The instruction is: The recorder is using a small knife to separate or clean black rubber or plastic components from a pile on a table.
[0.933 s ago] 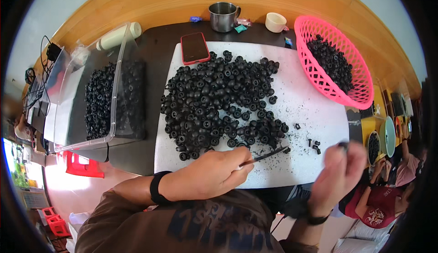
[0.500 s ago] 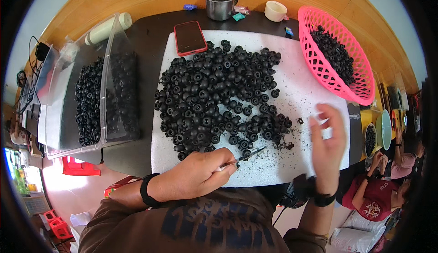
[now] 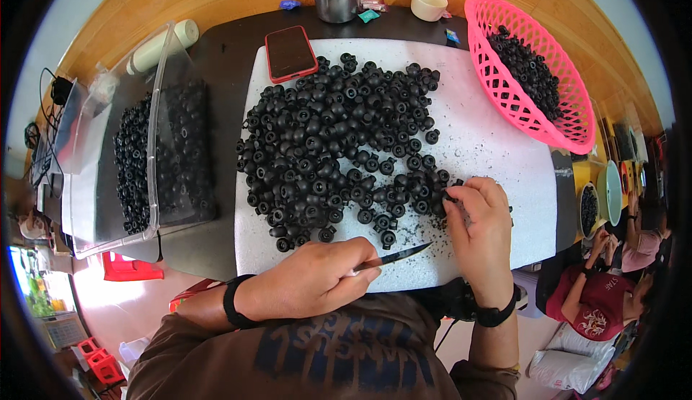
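Observation:
My left hand (image 3: 317, 274) grips a small knife (image 3: 405, 254) by its handle, its dark narrow blade pointing right over the front of a white foam board (image 3: 522, 184). At the right edge of a big pile of small round black parts (image 3: 317, 133), which have hollow ends and look like rubber or plastic, is my right hand (image 3: 484, 230). Its thumb and fingers close on one black part (image 3: 448, 197), mostly hidden by the fingertips. Black crumbs lie scattered on the board around both hands.
A pink basket (image 3: 497, 83) of black pieces stands at the back right. On the left is a clear plastic bin (image 3: 155, 148) with more. A red-cased phone (image 3: 290, 52), metal mug (image 3: 337, 0) and cream cup (image 3: 428, 5) sit behind. Another person (image 3: 591, 303) works at right.
My right hand has come left and down to the pile's right edge, its spread fingers closing on a black part. My left hand and the knife have shifted slightly right.

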Demonstrator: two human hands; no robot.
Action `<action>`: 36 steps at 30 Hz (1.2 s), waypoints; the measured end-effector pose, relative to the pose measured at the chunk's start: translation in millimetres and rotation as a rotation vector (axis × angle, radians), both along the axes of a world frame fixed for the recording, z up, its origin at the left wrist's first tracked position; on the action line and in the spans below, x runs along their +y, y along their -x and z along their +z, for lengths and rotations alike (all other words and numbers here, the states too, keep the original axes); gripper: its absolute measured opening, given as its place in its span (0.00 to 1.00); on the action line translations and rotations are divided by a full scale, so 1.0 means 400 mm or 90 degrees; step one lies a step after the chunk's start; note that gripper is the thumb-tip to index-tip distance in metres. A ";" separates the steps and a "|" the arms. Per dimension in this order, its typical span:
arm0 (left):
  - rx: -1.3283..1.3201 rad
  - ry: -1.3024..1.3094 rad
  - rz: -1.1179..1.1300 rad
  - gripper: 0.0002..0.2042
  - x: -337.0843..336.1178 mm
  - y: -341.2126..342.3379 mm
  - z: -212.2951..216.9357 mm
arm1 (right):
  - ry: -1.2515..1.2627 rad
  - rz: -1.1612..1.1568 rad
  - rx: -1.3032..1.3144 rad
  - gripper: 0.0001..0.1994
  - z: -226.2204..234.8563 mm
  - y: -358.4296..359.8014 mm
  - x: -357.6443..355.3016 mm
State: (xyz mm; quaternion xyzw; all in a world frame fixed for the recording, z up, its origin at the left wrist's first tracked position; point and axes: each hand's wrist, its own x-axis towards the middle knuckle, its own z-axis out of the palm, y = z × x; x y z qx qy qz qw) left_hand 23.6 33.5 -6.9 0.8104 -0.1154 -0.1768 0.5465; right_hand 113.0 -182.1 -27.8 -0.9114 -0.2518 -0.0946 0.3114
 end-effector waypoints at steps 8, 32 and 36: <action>-0.015 0.013 0.006 0.06 -0.007 0.003 0.008 | 0.019 0.040 -0.028 0.09 -0.017 0.021 -0.008; -0.052 0.094 -0.021 0.07 -0.041 -0.005 0.050 | -0.778 0.112 0.527 0.10 0.055 0.194 0.012; -0.069 0.099 -0.039 0.08 -0.055 -0.008 0.041 | -0.814 0.125 0.550 0.10 0.054 0.213 0.014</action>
